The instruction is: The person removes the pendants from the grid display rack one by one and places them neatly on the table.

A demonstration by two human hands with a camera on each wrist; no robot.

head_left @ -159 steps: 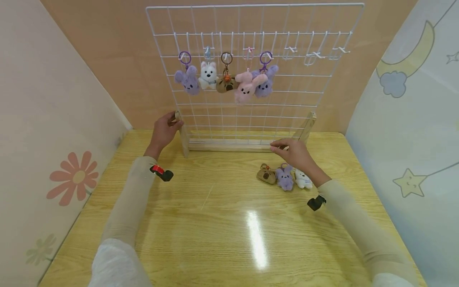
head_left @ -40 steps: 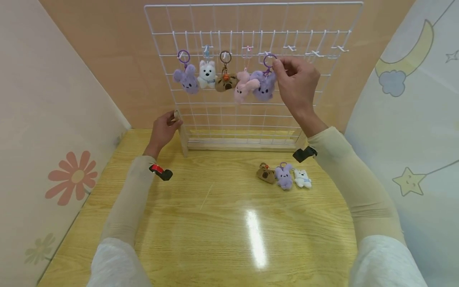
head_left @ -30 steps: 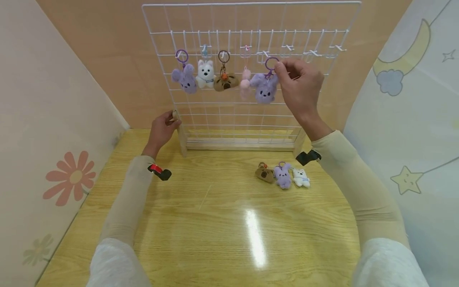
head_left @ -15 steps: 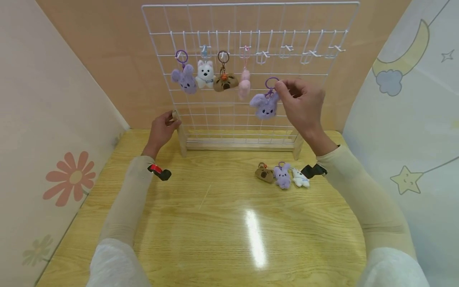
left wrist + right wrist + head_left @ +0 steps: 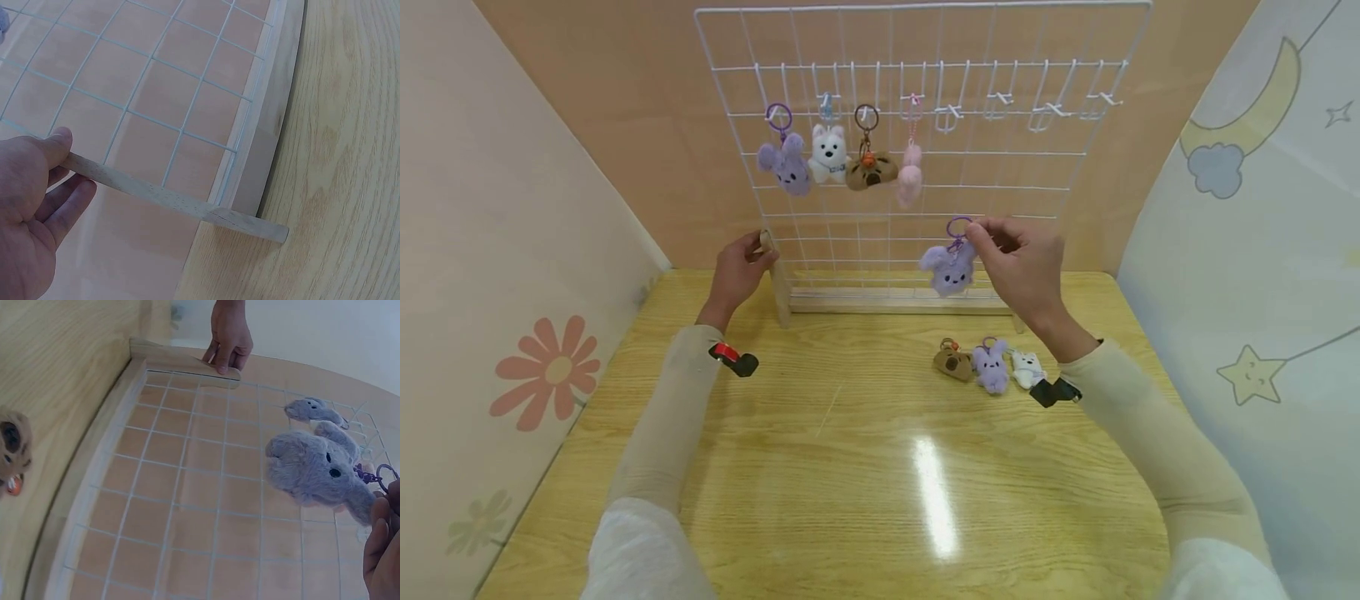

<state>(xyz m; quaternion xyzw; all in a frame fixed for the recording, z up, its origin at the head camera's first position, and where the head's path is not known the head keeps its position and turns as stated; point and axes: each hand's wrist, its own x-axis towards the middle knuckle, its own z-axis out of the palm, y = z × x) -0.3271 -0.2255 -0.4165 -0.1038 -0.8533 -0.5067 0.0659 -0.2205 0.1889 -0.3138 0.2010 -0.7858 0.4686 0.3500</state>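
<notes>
My right hand point(image 5: 1022, 265) pinches the purple ring of a purple plush bunny keychain point(image 5: 950, 273), which dangles in front of the lower part of a white wire grid rack point(image 5: 925, 7). Close up in the right wrist view, the plush point(image 5: 306, 467) hangs beside my fingertips at its ring. At the far left, my left hand point(image 5: 739, 273) holds the top of the rack's wooden side post point(image 5: 156, 194) between thumb and fingers. Four hooks carry keychains: a purple plush point(image 5: 792, 173), a white dog point(image 5: 829, 155), a brown plush point(image 5: 872, 172) and a pink plush point(image 5: 910, 177) turned sideways.
White hooks point(image 5: 950, 112) continue along the rack's right side. On the table before the rack lie a brown plush keychain point(image 5: 953, 365), a purple bunny keychain point(image 5: 990, 368) and a white dog keychain point(image 5: 1027, 368). Walls stand at the left and right.
My right hand reached up to the fifth hook, took the purple bunny keychain off it and brought it down. The pink plush has swung sideways. My left hand stays on the post.
</notes>
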